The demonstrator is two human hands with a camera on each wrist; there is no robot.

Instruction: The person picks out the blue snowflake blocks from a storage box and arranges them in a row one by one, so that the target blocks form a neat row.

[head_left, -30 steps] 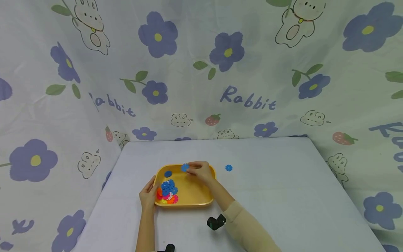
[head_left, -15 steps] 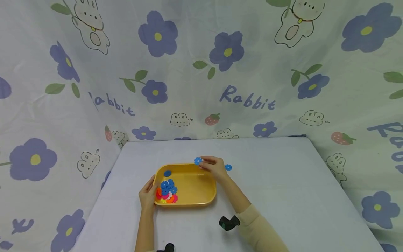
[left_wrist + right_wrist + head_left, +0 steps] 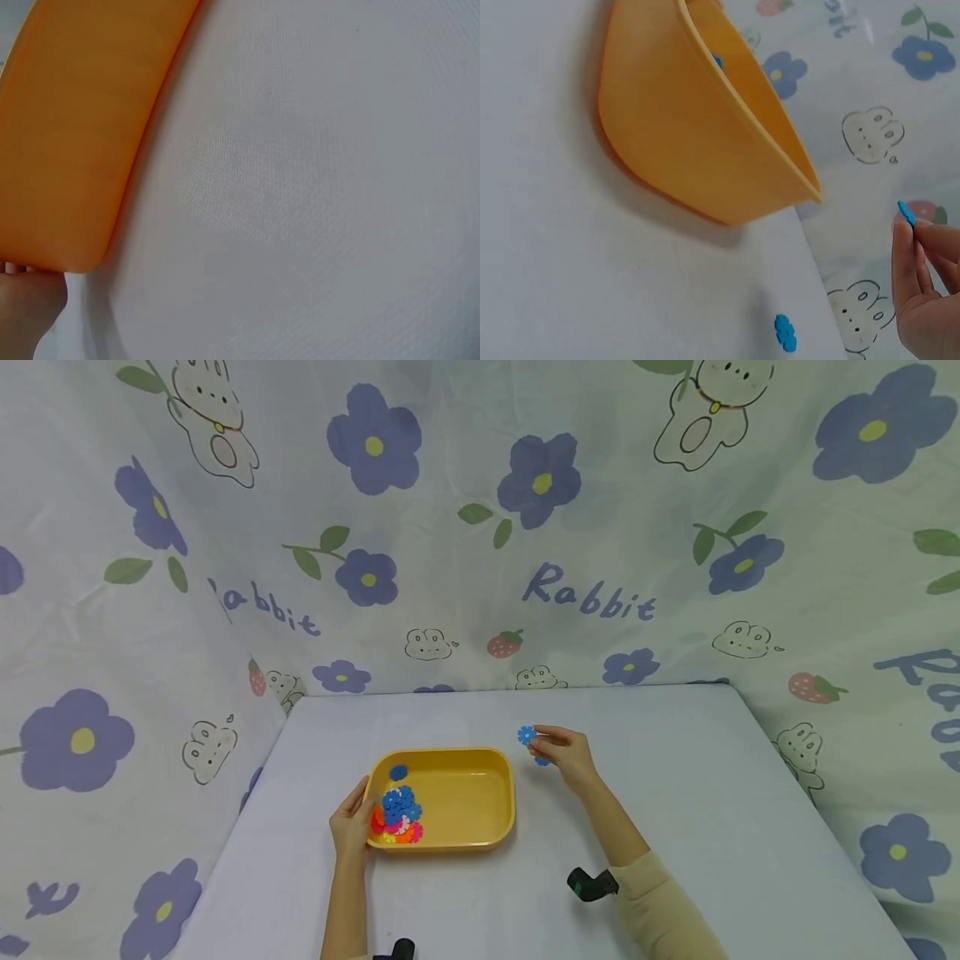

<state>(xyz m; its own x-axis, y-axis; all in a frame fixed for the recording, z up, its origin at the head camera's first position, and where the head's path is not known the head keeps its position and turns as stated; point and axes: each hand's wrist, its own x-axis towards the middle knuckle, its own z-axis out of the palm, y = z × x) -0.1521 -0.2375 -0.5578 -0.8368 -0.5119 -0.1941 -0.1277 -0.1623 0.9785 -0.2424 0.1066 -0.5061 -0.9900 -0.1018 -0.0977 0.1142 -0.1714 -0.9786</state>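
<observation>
In the head view my right hand (image 3: 566, 758) pinches a blue snowflake-shaped plastic disc (image 3: 527, 735) above the table, to the right of the yellow tray (image 3: 468, 810). Below that hand another blue snowflake disc lies on the cloth, partly covered by the fingers; the right wrist view shows this lying disc (image 3: 785, 332) whole. My left hand (image 3: 351, 821) grips the tray's left side at the rim. Inside the tray, on the left, blue discs (image 3: 401, 802) are heaped over orange, pink, yellow and white ones. One dark blue disc (image 3: 398, 772) lies apart near the back left corner.
A white cloth (image 3: 675, 793) covers the table. Behind and at both sides hangs a curtain (image 3: 450, 527) printed with rabbits and flowers. A black device (image 3: 592, 885) sits at my right wrist, and part of another (image 3: 403, 949) shows at the left.
My right hand has carried the blue snowflake disc from over the tray's back edge rightward, to above the disc lying on the table. My left hand and the tray have stayed in place.
</observation>
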